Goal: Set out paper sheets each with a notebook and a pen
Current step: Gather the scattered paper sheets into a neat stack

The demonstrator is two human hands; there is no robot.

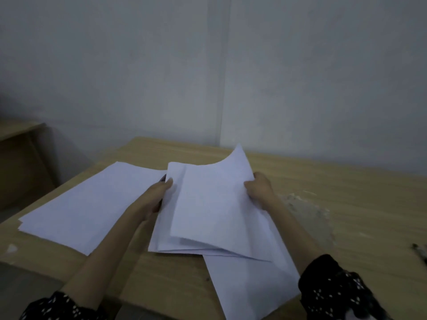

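Head view: both hands hold a loose sheaf of white paper sheets (215, 211) over a light wooden tabletop (346, 192). The left hand (159, 192) grips the sheaf's left edge, thumb lying on top and fingers tucked under, with something dark showing just beneath the fingers that is too hidden to identify. The right hand (260, 188) pinches the right edge, fingers curled over the sheet's margin, and the top sheet's far corner bows upward beside it. To the left of the left hand lies a flat stack of paper (87, 204) on the tabletop, its edges slightly fanned. Below the right forearm a single sheet (249, 287) lies slanted, running out past the tabletop's near edge. Well to the right of the right hand, at the frame's border, a dark pen-like object (420, 252) is blurred. No sheet shows any readable writing, label or brand. Both sleeves (335, 289) are dark with small white specks.
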